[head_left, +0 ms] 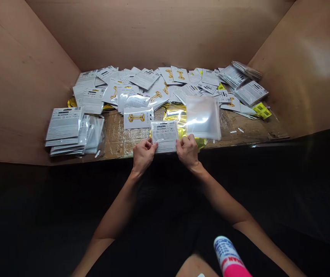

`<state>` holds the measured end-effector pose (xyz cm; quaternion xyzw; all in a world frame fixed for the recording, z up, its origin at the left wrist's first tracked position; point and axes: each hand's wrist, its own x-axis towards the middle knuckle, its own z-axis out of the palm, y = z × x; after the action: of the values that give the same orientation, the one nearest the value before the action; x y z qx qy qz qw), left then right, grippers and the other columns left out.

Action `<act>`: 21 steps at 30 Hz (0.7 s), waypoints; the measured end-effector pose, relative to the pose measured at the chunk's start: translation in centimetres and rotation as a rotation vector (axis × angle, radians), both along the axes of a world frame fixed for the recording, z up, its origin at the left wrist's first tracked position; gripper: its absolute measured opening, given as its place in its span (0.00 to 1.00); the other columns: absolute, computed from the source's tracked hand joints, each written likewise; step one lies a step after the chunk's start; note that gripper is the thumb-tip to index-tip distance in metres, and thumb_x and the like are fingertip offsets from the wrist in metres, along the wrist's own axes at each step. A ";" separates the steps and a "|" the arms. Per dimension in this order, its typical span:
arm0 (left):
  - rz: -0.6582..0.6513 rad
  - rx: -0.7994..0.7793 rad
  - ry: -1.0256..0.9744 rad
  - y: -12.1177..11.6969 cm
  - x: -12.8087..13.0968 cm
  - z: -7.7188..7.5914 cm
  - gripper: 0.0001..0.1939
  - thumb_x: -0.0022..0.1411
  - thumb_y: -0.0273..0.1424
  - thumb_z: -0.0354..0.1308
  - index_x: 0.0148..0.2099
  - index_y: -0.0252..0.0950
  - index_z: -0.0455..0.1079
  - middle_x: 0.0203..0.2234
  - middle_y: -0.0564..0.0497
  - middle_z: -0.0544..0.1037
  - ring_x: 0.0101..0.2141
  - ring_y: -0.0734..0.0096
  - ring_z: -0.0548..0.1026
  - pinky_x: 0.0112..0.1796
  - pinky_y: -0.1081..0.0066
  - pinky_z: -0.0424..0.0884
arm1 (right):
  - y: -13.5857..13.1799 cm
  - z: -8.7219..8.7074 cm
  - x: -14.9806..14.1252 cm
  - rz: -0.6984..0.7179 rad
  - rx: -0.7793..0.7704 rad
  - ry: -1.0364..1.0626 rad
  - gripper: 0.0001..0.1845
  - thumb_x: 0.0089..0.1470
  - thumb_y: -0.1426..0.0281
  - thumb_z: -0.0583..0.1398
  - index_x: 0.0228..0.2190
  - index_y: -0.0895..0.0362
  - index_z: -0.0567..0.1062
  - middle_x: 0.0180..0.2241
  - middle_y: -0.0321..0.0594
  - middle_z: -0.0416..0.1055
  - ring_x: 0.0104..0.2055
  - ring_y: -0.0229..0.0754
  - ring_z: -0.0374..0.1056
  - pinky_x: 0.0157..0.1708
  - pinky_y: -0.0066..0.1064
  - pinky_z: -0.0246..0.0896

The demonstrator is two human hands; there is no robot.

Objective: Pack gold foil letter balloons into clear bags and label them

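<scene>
Printed card packet (165,135) is pinched by its lower sides between a person's left hand (144,153) and right hand (188,151), held apart at the near edge of a brown work surface (115,132). From the packet, stacked cards (62,129) sit at 9 o'clock, clear plastic bags (203,117) at 2 and a gold-bone card (136,118) at 10. Beyond, toward 12 o'clock, loose cards (145,79) spread before a brown wall (162,30).

left hand (143,156) + right hand (188,152) | hold packet (165,135) | clear bags (202,117) near
</scene>
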<state>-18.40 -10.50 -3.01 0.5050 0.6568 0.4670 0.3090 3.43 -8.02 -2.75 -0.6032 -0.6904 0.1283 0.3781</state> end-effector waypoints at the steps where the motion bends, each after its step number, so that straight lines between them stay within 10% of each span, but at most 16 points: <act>1: -0.001 -0.034 -0.087 0.2 -0.1 -0.1 0.19 0.59 0.39 0.71 0.24 0.39 0.68 0.39 0.43 0.85 0.51 0.50 0.84 0.49 0.58 0.79 | 0.3 0.1 0.0 -0.002 -0.023 -0.016 0.17 0.67 0.67 0.59 0.26 0.51 0.63 0.34 0.41 0.63 0.32 0.43 0.62 0.36 0.36 0.63; 8: 0.119 0.203 -0.659 0.7 0.9 1.3 0.24 0.49 0.37 0.81 0.25 0.37 0.65 0.45 0.47 0.83 0.46 0.62 0.84 0.50 0.61 0.82 | 1.8 3.5 -0.9 -0.025 -0.125 0.238 0.13 0.71 0.54 0.59 0.40 0.51 0.71 0.41 0.45 0.72 0.42 0.50 0.70 0.45 0.39 0.69; 11: -0.036 0.169 -0.770 0.8 0.9 2.9 0.23 0.48 0.38 0.83 0.34 0.40 0.71 0.41 0.53 0.83 0.41 0.67 0.84 0.48 0.63 0.84 | 2.5 5.1 -0.6 0.109 -0.358 0.574 0.28 0.69 0.42 0.59 0.56 0.50 0.71 0.46 0.44 0.78 0.49 0.52 0.74 0.49 0.40 0.72; 17: -0.374 -0.190 -0.881 2.3 1.3 4.8 0.30 0.47 0.55 0.81 0.45 0.43 0.79 0.38 0.45 0.84 0.33 0.58 0.83 0.32 0.59 0.85 | 3.2 4.9 0.5 0.535 -0.630 1.096 0.39 0.58 0.32 0.64 0.45 0.56 0.79 0.43 0.45 0.82 0.46 0.51 0.78 0.45 0.36 0.76; 21: -0.268 -0.262 -0.996 3.3 3.3 5.2 0.27 0.45 0.45 0.84 0.36 0.38 0.73 0.26 0.54 0.76 0.22 0.79 0.72 0.20 0.80 0.69 | 9.7 7.1 3.8 0.211 -0.619 1.088 0.29 0.67 0.43 0.64 0.38 0.58 0.78 0.30 0.40 0.78 0.31 0.41 0.74 0.31 0.29 0.72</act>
<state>-15.09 -7.19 2.23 0.2589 0.4130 0.5207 0.7010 7.19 1.72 4.39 -0.4619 -0.3861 0.6469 0.4681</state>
